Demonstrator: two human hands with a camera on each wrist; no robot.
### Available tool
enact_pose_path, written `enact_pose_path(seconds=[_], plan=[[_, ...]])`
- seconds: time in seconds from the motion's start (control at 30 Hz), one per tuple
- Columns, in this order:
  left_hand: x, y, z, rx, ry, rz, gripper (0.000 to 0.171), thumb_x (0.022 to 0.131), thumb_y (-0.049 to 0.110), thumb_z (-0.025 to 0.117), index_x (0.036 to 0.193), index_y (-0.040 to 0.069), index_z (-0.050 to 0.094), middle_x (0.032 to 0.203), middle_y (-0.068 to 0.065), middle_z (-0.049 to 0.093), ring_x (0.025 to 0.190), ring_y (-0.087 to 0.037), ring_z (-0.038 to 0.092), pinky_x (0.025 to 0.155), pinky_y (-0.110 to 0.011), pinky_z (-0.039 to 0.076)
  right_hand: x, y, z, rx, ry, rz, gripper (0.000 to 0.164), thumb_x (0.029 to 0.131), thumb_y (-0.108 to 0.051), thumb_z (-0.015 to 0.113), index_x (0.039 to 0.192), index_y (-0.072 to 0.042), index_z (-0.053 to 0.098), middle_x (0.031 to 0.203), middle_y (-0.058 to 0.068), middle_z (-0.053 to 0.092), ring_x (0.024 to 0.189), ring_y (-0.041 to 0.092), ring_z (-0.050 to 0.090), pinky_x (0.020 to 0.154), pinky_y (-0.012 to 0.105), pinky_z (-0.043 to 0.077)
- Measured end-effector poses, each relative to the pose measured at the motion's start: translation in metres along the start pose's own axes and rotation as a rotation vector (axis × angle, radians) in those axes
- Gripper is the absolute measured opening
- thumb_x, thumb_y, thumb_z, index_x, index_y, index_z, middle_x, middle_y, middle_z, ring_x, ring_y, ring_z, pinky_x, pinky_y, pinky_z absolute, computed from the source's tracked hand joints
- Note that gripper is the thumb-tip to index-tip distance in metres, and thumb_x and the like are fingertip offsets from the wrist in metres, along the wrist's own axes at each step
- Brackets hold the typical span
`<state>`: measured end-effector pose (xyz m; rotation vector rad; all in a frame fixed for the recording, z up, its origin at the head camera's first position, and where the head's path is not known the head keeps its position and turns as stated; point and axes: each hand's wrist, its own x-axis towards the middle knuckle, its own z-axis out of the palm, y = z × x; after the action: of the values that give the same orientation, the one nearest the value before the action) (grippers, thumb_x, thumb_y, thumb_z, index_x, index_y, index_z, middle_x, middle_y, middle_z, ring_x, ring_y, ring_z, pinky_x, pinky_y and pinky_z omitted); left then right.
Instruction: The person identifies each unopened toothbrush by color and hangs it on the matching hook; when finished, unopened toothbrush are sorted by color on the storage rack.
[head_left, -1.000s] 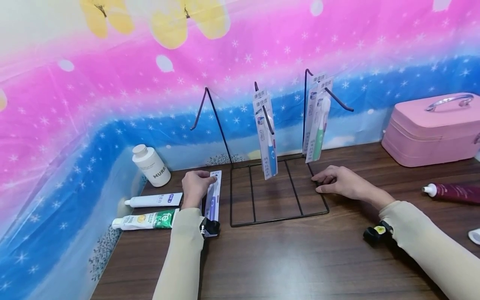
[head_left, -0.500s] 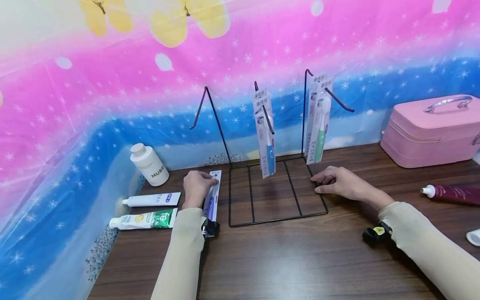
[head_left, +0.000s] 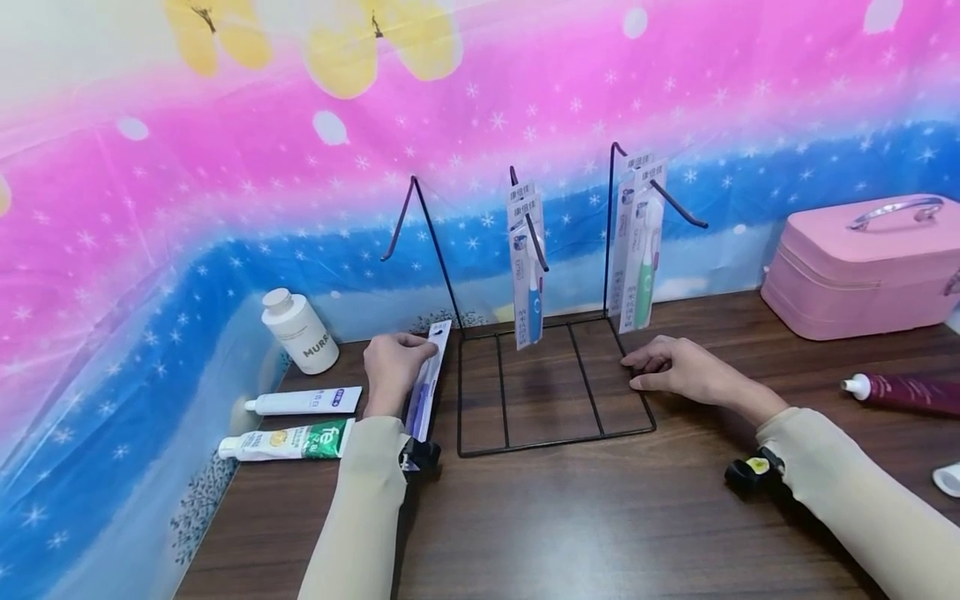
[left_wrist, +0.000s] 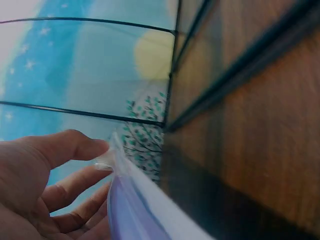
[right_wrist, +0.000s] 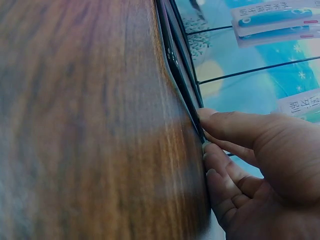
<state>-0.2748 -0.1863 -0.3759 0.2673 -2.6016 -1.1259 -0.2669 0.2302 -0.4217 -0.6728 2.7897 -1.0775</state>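
Head view: at nine o'clock of the wire rack (head_left: 587, 380), just beside its base, the left grip (head_left: 392, 367) is clamped on a purple toothbrush pack (head_left: 426, 389). At three o'clock, the right grip (head_left: 675, 368) pinches the base's edge (a green toothbrush pack (head_left: 643, 287) hangs at one o'clock).

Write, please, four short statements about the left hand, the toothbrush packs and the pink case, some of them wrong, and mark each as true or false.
1. The left hand pinches the purple toothbrush pack. True.
2. The front blue pack hangs on the left hook. False: the front blue pack hangs on the middle hook.
3. The front green pack hangs on the right hook. True.
4. The pink case stands left of the rack. False: the pink case stands right of the rack.
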Motion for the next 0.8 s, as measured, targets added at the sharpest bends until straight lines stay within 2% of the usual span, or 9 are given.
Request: enact_pose_path(seconds=[0.13, 0.37, 0.47, 0.6, 0.8], plan=[[-0.001, 0.008, -0.007, -0.083, 0.041, 0.008, 0.018, 0.081, 0.024, 0.071, 0.09, 0.009, 0.076, 0.097, -0.007, 0.069, 0.088, -0.024, 0.059, 0.078, -0.04, 0.049, 0.001, 0.0, 0.0, -0.003, -0.001, 0.003, 0.037, 0.087, -0.031, 0.073, 0.121, -0.017, 0.069, 0.116, 0.005, 0.06, 0.094, 0.017, 0.059, 0.078, 0.038, 0.047], [-0.002, 0.024, -0.017, -0.245, 0.085, -0.006, 0.022, 0.08, 0.029, 0.074, 0.095, 0.013, 0.073, 0.093, -0.002, 0.068, 0.083, -0.02, 0.06, 0.072, -0.035, 0.049, 0.0, -0.001, 0.0, -0.006, -0.001, -0.004, 0.037, 0.087, -0.031, 0.073, 0.121, -0.016, 0.069, 0.116, 0.005, 0.06, 0.095, 0.017, 0.059, 0.079, 0.038, 0.047], [-0.005, 0.034, -0.022, -0.331, 0.099, 0.043, 0.024, 0.08, 0.028, 0.077, 0.099, 0.013, 0.072, 0.094, -0.001, 0.069, 0.085, -0.017, 0.062, 0.074, -0.033, 0.049, 0.001, -0.001, 0.0, -0.013, 0.003, -0.008, 0.037, 0.087, -0.032, 0.073, 0.12, -0.016, 0.069, 0.116, 0.004, 0.06, 0.095, 0.017, 0.059, 0.079, 0.038, 0.047], [-0.011, 0.046, -0.028, -0.416, 0.119, 0.142, 0.03, 0.079, 0.026, 0.081, 0.104, 0.014, 0.072, 0.097, 0.0, 0.071, 0.089, -0.012, 0.065, 0.078, -0.032, 0.051, 0.001, 0.0, 0.0, -0.019, 0.004, -0.005, 0.037, 0.087, -0.032, 0.073, 0.12, -0.017, 0.069, 0.115, 0.004, 0.06, 0.094, 0.016, 0.059, 0.078, 0.037, 0.047], [-0.023, 0.064, -0.034, -0.492, 0.104, 0.249, 0.041, 0.077, 0.025, 0.084, 0.113, 0.012, 0.069, 0.104, -0.001, 0.07, 0.092, -0.014, 0.066, 0.078, -0.032, 0.053, 0.001, 0.001, 0.001, -0.017, 0.004, 0.001, 0.037, 0.087, -0.032, 0.073, 0.12, -0.017, 0.069, 0.115, 0.005, 0.06, 0.092, 0.017, 0.058, 0.076, 0.037, 0.047]])
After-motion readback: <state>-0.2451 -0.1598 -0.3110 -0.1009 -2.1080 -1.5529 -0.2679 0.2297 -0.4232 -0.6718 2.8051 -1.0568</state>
